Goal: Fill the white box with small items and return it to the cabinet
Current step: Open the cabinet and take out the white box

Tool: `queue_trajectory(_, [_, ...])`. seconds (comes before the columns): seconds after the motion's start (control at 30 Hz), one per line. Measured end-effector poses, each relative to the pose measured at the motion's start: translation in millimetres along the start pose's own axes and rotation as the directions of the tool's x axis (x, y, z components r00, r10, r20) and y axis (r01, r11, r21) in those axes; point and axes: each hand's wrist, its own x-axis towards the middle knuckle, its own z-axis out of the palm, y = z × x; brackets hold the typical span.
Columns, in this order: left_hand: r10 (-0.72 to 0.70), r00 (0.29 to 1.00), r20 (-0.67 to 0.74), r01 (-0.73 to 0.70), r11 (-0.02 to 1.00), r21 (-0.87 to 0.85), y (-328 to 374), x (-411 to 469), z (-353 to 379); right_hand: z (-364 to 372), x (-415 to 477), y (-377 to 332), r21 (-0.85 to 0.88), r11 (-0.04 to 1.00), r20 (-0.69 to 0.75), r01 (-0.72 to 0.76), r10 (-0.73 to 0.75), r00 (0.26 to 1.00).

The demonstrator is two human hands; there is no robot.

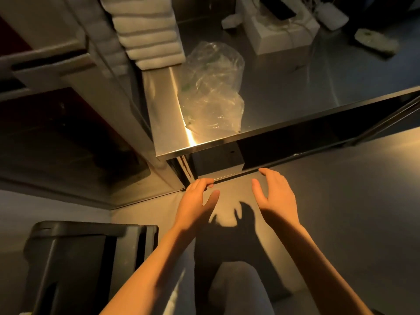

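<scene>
My white box (217, 159) sits in the middle of the frame, tucked into the dark opening of the cabinet (295, 142) just under the steel top's front edge; only its shaded front face shows. My left hand (197, 196) reaches toward the lower edge of that opening, fingers curled with the tips touching the edge, thumb spread to the right, gripping nothing I can make out. My right hand (272, 192) hovers just right of it, fingers loose and spread, empty, its fingertips near the same edge. On the steel top (318, 87), above the box, a crumpled clear plastic bag (211, 87) lies near the left end. A stack of folded white towels (147, 30) stands at upper centre-left. A black bin (79, 258) stands at lower left.
</scene>
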Motion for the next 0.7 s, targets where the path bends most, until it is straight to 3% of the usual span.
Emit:
queue_trajectory(0.13, [0.124,0.989,-0.078,-0.122,0.992,0.023,-52.1,33.3,50.5,58.5,37.6,41.7,-0.034,0.998,0.006,-0.052,0.052,0.999])
queue_trajectory(0.27, [0.177,0.981,-0.082,-0.181,0.982,-0.047,-111.3,67.2,103.7,119.2,73.6,80.9,-0.100,0.995,-0.002,0.031,-0.032,0.999])
queue_trajectory(0.57, [0.119,0.990,-0.072,-0.128,0.983,-0.133,-231.1,161.2,214.0,268.1,151.3,162.1,-0.081,0.989,0.004,0.122,-0.122,0.992])
queue_trajectory(0.63, [0.050,0.999,-0.009,-0.051,0.977,-0.209,-252.9,178.7,234.7,301.4,166.7,175.0,-0.030,0.997,0.019,0.074,-0.073,0.997])
queue_trajectory(0.7, [-0.013,0.999,0.032,0.017,0.994,-0.109,-275.5,198.2,256.2,331.4,180.7,188.3,0.011,1.000,0.035,-0.002,0.001,0.999])
